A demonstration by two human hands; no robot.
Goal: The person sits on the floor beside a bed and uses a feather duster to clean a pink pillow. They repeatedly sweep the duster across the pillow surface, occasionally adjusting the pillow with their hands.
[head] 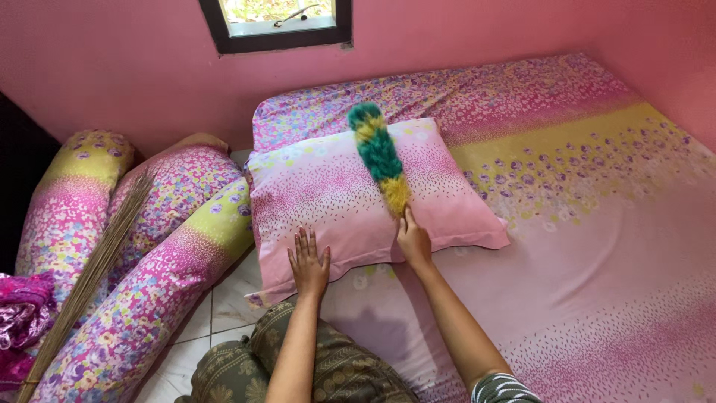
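Right hand (414, 240) clenched round the handle of a green-and-yellow feather duster (380, 155), its plumes lying across the pink pillow (335, 201) toward the far wall, apparently to sweep the cover. Left hand (309, 263) flat and released, fingers spread on the pillow's near edge, seemingly steadying it. Pillow lay at the mattress's (597, 224) left end. Left: two floral bolsters (149, 283) and a stick broom (89, 276) on the tiled floor (212, 317); nothing obstructed the duster.

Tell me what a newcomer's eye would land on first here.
First, the green and yellow feather duster lying across the pink pillow on the mattress, gripped by the right hand. The left hand presses flat on the pillow's near edge. At left, floral bolsters lie beside the mattress.
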